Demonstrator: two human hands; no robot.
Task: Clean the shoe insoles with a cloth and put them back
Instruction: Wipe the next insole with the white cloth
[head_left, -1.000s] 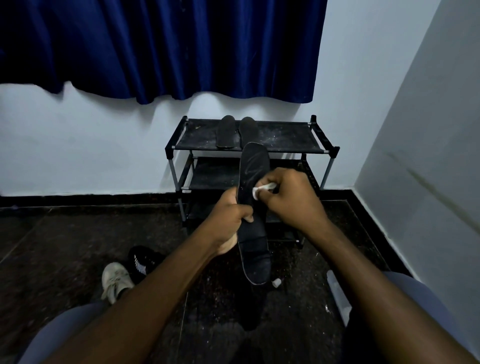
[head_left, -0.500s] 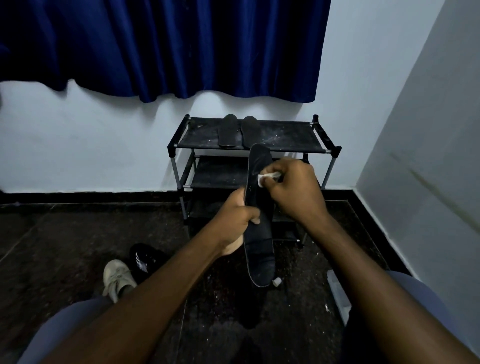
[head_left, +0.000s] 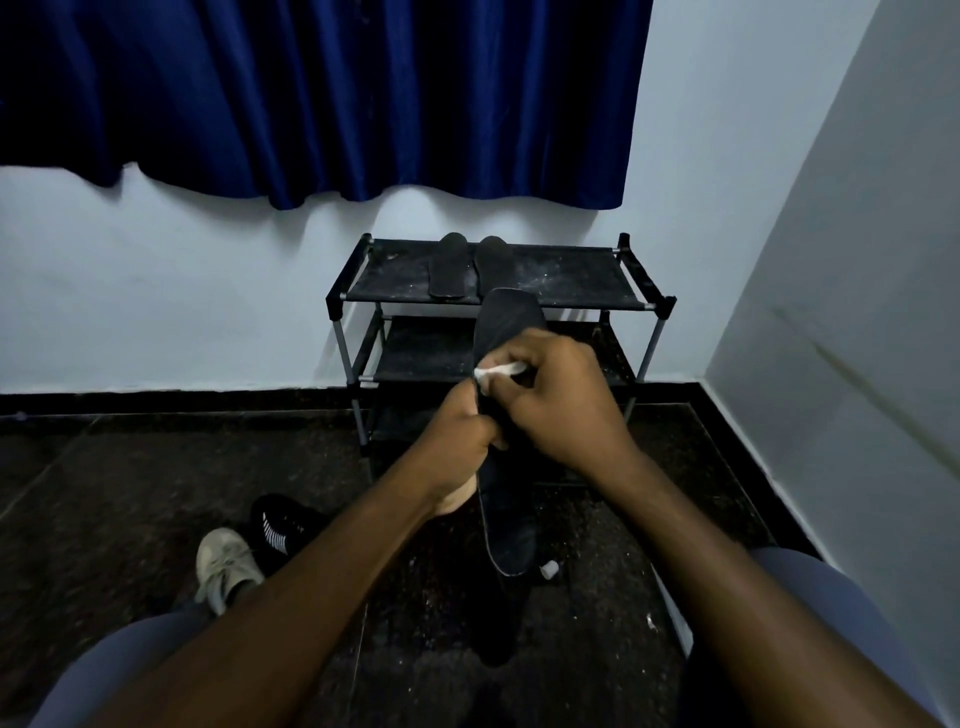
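The left hand (head_left: 457, 441) grips the insole (head_left: 506, 436) upright to keep it steady, so the right hand (head_left: 556, 400), pinching the cloth (head_left: 498, 370), can rub it.

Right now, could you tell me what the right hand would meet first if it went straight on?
The black insole that the left hand holds: the right hand, pinching the white cloth, points left at it, and the cloth seems pressed against it, though depth is unclear.
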